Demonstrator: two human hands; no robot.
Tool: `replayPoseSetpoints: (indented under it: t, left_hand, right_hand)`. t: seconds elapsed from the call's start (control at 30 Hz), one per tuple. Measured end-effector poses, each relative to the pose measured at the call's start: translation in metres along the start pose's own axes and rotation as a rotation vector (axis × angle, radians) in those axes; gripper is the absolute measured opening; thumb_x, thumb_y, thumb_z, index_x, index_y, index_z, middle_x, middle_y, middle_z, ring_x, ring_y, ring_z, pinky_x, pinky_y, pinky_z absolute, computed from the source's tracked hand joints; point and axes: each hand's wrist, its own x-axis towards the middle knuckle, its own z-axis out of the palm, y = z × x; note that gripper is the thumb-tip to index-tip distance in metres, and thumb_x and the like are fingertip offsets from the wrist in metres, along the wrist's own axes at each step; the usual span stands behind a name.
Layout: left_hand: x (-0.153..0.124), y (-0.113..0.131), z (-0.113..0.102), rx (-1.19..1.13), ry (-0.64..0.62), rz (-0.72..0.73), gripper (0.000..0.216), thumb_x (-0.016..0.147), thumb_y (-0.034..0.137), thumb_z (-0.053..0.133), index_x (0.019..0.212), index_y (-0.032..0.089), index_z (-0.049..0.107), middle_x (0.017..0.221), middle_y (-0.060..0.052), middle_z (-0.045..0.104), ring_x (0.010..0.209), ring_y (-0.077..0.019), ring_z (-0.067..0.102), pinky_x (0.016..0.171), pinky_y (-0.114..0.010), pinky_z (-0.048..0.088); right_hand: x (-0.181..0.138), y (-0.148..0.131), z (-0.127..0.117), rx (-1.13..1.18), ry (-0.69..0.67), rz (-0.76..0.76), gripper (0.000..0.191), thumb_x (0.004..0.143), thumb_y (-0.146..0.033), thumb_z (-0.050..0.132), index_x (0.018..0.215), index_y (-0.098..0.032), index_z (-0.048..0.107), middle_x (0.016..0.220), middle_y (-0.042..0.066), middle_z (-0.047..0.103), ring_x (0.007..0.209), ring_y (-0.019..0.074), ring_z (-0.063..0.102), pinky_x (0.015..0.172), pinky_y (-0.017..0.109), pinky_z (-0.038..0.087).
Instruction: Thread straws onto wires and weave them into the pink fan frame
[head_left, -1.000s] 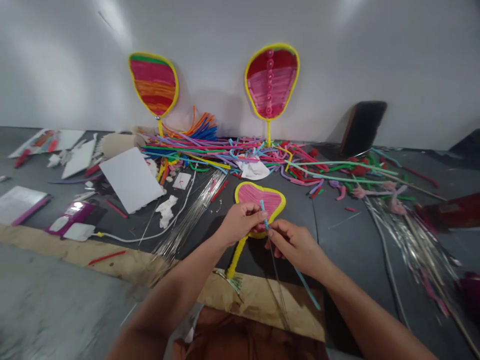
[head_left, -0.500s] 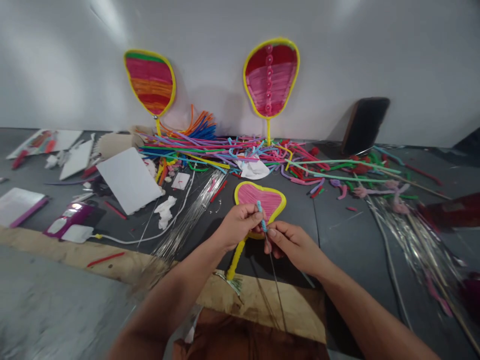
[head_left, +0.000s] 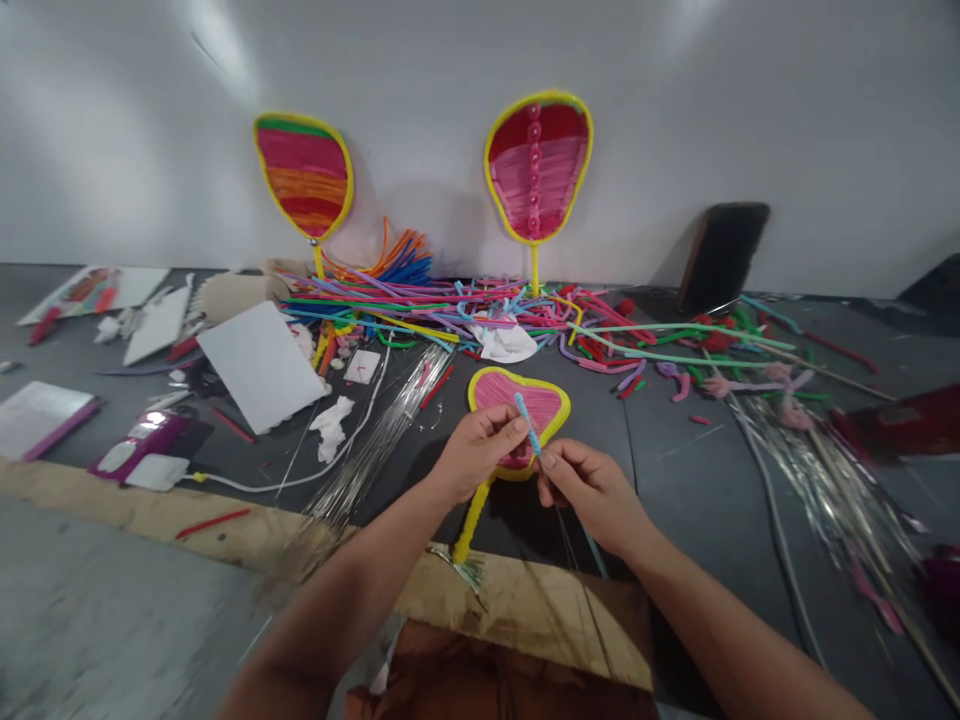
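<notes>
Both hands are up over the middle of the table, and the blue pipe cleaner stands tilted between them, its top leaning away from you. Your left hand has thumb and fingers closed on it from the left. Your right hand pinches it lower down, thumb against forefinger. What trails below that pinch is too faint to follow.

Directly under the work lies the pink heart fan, flat on the table, with its yellow handle running back toward you. Your left hand overlaps its lower edge.

For a clean job here, I'd say keep the two pinches close together so the fuzzy stem can't buckle between them. Let one hand anchor while the other does the turning, and hold the piece clear of the fan so nothing snags.

Silver wires fan out just left of your wrist, and the coloured pile sits well behind, near the wall.
</notes>
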Motion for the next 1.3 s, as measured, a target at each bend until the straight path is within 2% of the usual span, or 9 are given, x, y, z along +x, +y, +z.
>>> replayPoseSetpoints:
  t: [0.13,0.23,0.43,0.67,0.93,1.17,1.23,1.3]
  left_hand:
    - [-0.001,0.002,0.004,0.102,0.038,-0.027,0.039,0.061,0.045,0.073,0.061,0.014,0.05,0.054,0.005,0.047,0.049,-0.0048,0.041,0.049,-0.018,0.034]
    - [-0.002,0.004,0.004,0.137,0.062,-0.049,0.042,0.057,0.045,0.075,0.057,0.013,0.049,0.051,0.006,0.044,0.048,-0.0047,0.041,0.048,-0.017,0.033]
    - [-0.003,0.007,0.002,0.083,0.033,-0.08,0.043,0.057,0.048,0.075,0.059,0.012,0.053,0.052,0.004,0.049,0.049,-0.0053,0.044,0.05,-0.018,0.037]
    - [-0.004,0.003,0.0,0.003,-0.024,-0.152,0.042,0.06,0.048,0.074,0.063,0.012,0.054,0.055,0.002,0.052,0.049,-0.0062,0.05,0.052,-0.019,0.039]
    - [-0.004,0.0,0.0,-0.077,-0.04,-0.183,0.042,0.057,0.047,0.076,0.066,0.013,0.055,0.055,0.002,0.052,0.05,-0.0068,0.049,0.052,-0.02,0.038]
    - [-0.003,-0.002,0.0,-0.117,-0.058,-0.12,0.036,0.062,0.043,0.074,0.069,0.011,0.058,0.057,0.003,0.052,0.051,-0.0047,0.046,0.053,-0.018,0.036]
    - [-0.002,-0.002,0.001,-0.129,-0.06,-0.105,0.034,0.065,0.041,0.073,0.077,0.012,0.06,0.061,0.002,0.055,0.051,-0.0034,0.045,0.053,-0.017,0.035]
    - [-0.001,-0.002,0.002,-0.118,-0.096,-0.116,0.035,0.067,0.039,0.072,0.087,0.013,0.06,0.069,0.001,0.059,0.051,-0.003,0.046,0.053,-0.017,0.036]
  right_hand:
    - [0.0,-0.003,0.0,-0.271,0.09,-0.117,0.027,0.088,-0.028,0.047,0.064,-0.019,0.054,0.056,-0.002,0.057,0.054,0.0113,0.05,0.057,0.022,0.039]
    - [-0.001,-0.003,0.0,-0.335,0.083,-0.153,0.028,0.088,-0.028,0.046,0.063,-0.018,0.055,0.056,-0.001,0.057,0.054,0.0113,0.051,0.058,0.022,0.039]
    - [-0.001,0.001,-0.004,-0.188,-0.05,-0.091,0.036,0.091,-0.041,0.041,0.066,-0.018,0.054,0.058,-0.001,0.057,0.051,0.0101,0.047,0.052,0.021,0.038]
    - [0.002,0.003,-0.003,0.047,-0.167,-0.006,0.038,0.089,-0.049,0.045,0.071,-0.017,0.053,0.058,0.0,0.058,0.052,0.0097,0.045,0.052,0.021,0.038]
    - [0.003,0.003,-0.001,0.279,-0.189,0.102,0.036,0.084,-0.05,0.053,0.075,-0.016,0.056,0.053,-0.002,0.057,0.047,0.0081,0.043,0.048,0.021,0.034]
    - [0.001,0.002,0.0,0.301,-0.13,0.099,0.033,0.081,-0.047,0.059,0.069,-0.017,0.052,0.051,-0.004,0.055,0.042,0.0051,0.037,0.043,0.018,0.029]
    - [0.002,0.0,-0.005,0.268,-0.047,0.074,0.032,0.08,-0.045,0.061,0.069,-0.016,0.053,0.052,-0.004,0.055,0.041,0.0045,0.037,0.041,0.017,0.028]
    - [0.004,-0.003,-0.013,0.253,0.092,0.04,0.029,0.079,-0.044,0.062,0.071,-0.017,0.055,0.054,-0.004,0.056,0.039,0.0041,0.037,0.038,0.016,0.028]
